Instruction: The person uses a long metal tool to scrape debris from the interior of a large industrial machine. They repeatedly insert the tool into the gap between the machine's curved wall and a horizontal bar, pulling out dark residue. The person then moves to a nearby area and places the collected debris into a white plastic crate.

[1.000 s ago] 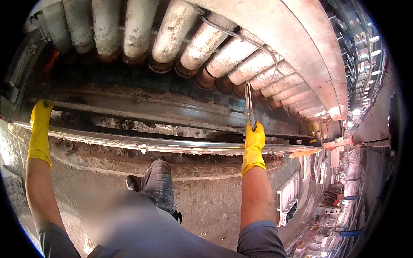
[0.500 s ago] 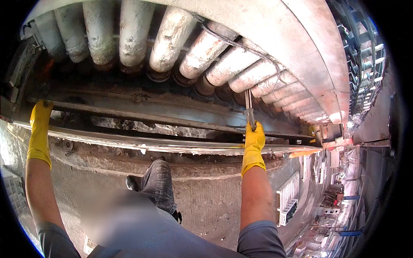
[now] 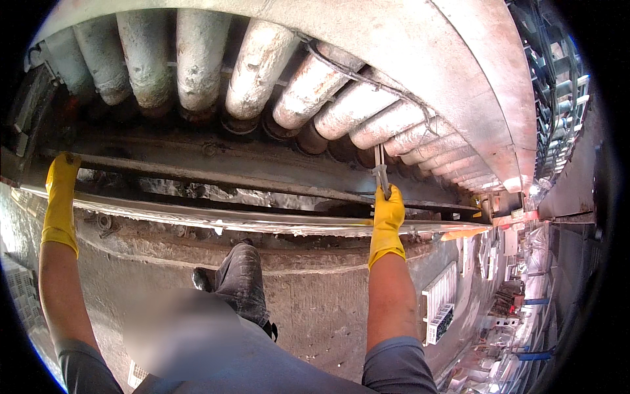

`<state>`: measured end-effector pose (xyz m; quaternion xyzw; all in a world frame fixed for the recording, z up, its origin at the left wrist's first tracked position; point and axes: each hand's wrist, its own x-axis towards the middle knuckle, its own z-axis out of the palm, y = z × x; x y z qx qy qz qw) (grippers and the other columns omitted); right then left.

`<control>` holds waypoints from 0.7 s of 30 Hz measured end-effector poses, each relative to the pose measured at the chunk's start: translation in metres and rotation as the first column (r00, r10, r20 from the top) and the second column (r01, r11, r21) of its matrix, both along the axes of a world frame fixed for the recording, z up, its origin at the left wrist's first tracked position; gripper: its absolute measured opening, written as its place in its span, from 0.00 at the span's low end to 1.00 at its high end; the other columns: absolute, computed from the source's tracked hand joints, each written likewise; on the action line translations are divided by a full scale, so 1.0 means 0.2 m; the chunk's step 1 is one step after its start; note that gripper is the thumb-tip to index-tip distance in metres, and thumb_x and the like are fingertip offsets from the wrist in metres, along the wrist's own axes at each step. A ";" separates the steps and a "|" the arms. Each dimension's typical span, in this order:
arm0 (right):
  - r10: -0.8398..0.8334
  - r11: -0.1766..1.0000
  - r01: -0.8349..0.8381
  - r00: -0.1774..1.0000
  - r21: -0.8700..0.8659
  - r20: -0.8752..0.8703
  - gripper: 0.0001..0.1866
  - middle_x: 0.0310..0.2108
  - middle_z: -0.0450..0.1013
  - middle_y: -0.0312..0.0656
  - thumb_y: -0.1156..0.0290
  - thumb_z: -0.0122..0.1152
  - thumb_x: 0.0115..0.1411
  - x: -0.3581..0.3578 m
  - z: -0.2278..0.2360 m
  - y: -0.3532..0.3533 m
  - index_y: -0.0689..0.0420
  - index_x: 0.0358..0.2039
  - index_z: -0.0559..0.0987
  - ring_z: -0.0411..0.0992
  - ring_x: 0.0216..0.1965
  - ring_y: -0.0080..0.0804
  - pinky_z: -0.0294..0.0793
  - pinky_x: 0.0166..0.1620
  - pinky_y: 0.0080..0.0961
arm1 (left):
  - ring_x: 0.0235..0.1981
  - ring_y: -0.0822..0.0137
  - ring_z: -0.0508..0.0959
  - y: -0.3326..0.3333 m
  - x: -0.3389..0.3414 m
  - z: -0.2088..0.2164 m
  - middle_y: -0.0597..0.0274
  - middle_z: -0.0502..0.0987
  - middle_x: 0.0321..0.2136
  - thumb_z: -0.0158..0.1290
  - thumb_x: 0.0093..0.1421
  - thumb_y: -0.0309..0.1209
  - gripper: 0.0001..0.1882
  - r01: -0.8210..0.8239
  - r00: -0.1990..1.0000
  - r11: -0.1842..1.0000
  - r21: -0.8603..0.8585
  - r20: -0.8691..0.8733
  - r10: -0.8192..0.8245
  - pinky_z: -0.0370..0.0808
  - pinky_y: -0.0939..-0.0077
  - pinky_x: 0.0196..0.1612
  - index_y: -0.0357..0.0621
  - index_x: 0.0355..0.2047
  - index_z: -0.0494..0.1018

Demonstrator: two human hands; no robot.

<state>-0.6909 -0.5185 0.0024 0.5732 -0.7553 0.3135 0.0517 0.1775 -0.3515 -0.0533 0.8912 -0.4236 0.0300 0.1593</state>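
My left hand [image 3: 63, 174], in a yellow rubber glove, is closed at the left end of a long dirty metal rail [image 3: 197, 172]; its fingertips are partly hidden. My right hand [image 3: 388, 210], in a matching glove, grips a slim metal tool [image 3: 380, 172] with a straight shaft and a wider piece partway up. The shaft points up toward a row of thick, crusted pale pipes [image 3: 262, 69], and its far end meets their lower ends. Between my hands and my body runs a long thin metal edge [image 3: 262, 222].
A wide pale curved cover [image 3: 420, 39] arches over the pipes, with a dark cable [image 3: 367, 80] hanging along them. A narrow dark gap lies behind the near edge. White plastic crates [image 3: 440, 302] stand on the floor at the right. My leg [image 3: 239, 279] is close below the near edge.
The pipes and the pale cover sit slightly lower in the picture, nearer the rail. Both hands and the tool have hardly moved.
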 end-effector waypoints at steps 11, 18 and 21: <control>-0.022 0.999 0.021 0.999 0.029 0.025 0.17 0.41 0.83 0.38 0.54 0.70 0.61 0.02 0.02 0.00 0.48 0.47 0.83 0.82 0.39 0.38 0.79 0.44 0.33 | 0.40 0.43 0.83 0.00 -0.03 0.04 0.44 0.83 0.37 0.59 0.61 0.49 0.23 -0.013 1.000 1.000 0.008 -0.028 0.013 0.77 0.56 0.43 0.38 0.39 0.78; -0.019 0.997 0.017 0.999 0.080 0.033 0.19 0.43 0.83 0.41 0.53 0.68 0.62 0.00 0.02 0.18 0.50 0.48 0.83 0.82 0.42 0.40 0.79 0.47 0.33 | 0.48 0.42 0.82 0.22 -0.07 0.05 0.41 0.82 0.43 0.58 0.61 0.50 0.25 -0.038 0.996 0.998 0.059 -0.080 0.043 0.77 0.54 0.49 0.40 0.45 0.80; -0.043 0.994 0.043 0.999 0.097 0.006 0.20 0.44 0.82 0.43 0.52 0.67 0.62 -0.06 0.03 0.28 0.50 0.49 0.82 0.82 0.44 0.43 0.79 0.48 0.35 | 0.48 0.43 0.82 0.27 -0.20 0.09 0.41 0.83 0.43 0.58 0.61 0.49 0.24 -0.044 0.994 0.998 0.054 -0.100 0.049 0.77 0.55 0.49 0.40 0.44 0.81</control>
